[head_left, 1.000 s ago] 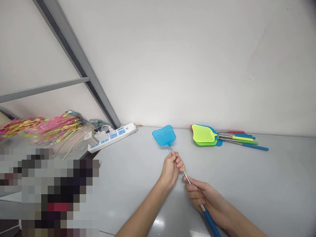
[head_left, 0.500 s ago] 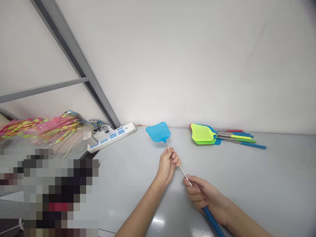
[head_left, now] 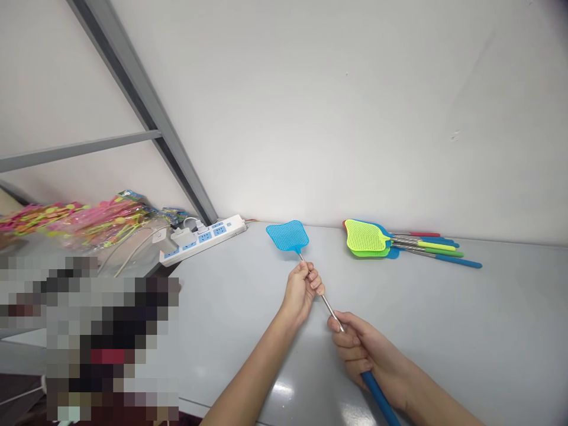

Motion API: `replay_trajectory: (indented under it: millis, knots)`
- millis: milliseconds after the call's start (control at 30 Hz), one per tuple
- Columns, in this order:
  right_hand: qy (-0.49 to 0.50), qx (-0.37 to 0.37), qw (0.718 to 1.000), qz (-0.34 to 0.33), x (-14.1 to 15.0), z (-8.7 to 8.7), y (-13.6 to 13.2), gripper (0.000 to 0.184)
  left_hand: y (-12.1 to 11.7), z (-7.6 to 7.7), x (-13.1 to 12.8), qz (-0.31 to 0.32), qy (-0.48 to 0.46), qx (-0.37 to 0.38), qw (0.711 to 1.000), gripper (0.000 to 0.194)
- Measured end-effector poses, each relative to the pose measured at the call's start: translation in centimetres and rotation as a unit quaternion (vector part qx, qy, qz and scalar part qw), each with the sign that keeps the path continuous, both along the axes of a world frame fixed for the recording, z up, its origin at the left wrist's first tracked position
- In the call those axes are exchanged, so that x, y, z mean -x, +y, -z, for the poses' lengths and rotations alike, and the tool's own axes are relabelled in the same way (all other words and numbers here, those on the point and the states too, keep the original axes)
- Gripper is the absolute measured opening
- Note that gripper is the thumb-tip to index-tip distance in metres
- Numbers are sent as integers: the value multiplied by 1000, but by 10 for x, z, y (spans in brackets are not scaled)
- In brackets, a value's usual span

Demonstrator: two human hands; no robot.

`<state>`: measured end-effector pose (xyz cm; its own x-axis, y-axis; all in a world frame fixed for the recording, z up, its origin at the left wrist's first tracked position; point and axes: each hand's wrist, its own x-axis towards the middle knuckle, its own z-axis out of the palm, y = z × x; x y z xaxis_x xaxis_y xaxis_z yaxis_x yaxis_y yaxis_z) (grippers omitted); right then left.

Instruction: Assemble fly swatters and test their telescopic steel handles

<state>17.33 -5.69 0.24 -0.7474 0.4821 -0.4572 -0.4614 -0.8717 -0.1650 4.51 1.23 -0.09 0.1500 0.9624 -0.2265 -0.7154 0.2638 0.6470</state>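
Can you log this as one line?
left hand: holds blue fly swatter shaft | right hand: holds its handle | other swatters: piled on table

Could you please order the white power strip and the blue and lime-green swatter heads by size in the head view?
Largest: white plastic power strip. Then blue plastic swatter head and lime-green plastic swatter head, which look alike.

On the table (head_left: 488, 307), along the wall (head_left: 310, 118): a power strip (head_left: 199, 242) toward the left, a pile of fly swatters (head_left: 366, 238) toward the right, handles pointing farther right. Between the two, nearer the camera, one more fly swatter (head_left: 287, 235), its shaft through the left hand (head_left: 302, 291) and, lower down, the right hand (head_left: 361, 348), its head beyond both. Left of the power strip, a plastic-wrapped bundle (head_left: 84, 222), below a slanted metal beam (head_left: 137, 89).
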Motion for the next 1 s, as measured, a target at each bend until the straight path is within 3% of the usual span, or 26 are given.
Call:
replay_trajectory:
  millis: [633, 1000]
  knots:
    - [-18, -5, 1000, -9, 1, -4, -4, 18, 2, -4, 5, -8, -13, -7, 1000, 18]
    - [-44, -54, 997, -45, -8, -5, 0, 18, 3, -9, 10, -35, -22, -20, 999, 20]
